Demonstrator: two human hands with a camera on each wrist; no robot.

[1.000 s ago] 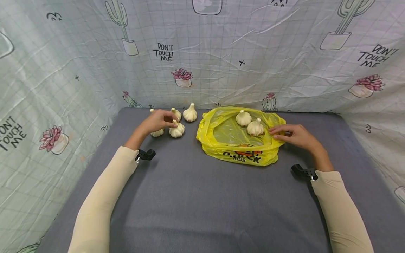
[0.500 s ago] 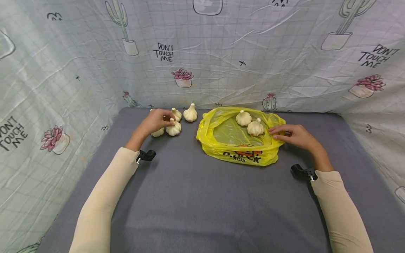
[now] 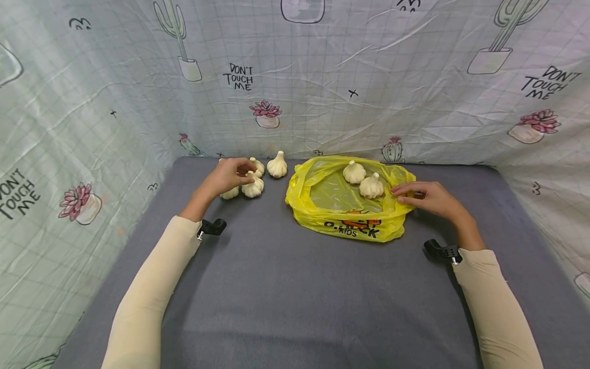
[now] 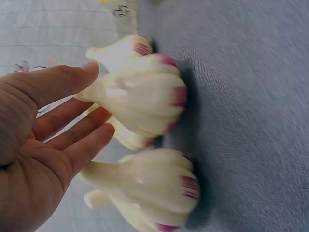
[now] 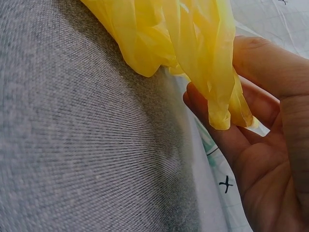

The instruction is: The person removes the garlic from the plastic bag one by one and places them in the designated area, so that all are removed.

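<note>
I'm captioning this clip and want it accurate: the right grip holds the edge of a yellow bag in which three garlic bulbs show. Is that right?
Only the count is wrong: the head view shows two garlic bulbs in the yellow bag, not three. The right grip does hold the bag's edge.

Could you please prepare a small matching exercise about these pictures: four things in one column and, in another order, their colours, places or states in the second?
1. left hand
2. right hand
3. plastic bag
4. table cover

A. plain grey
B. at the top of a garlic bulb
C. yellow, with two garlic bulbs inside
D. holding the edge of the bag

Right pairs: 1-B, 2-D, 3-C, 4-A
</note>
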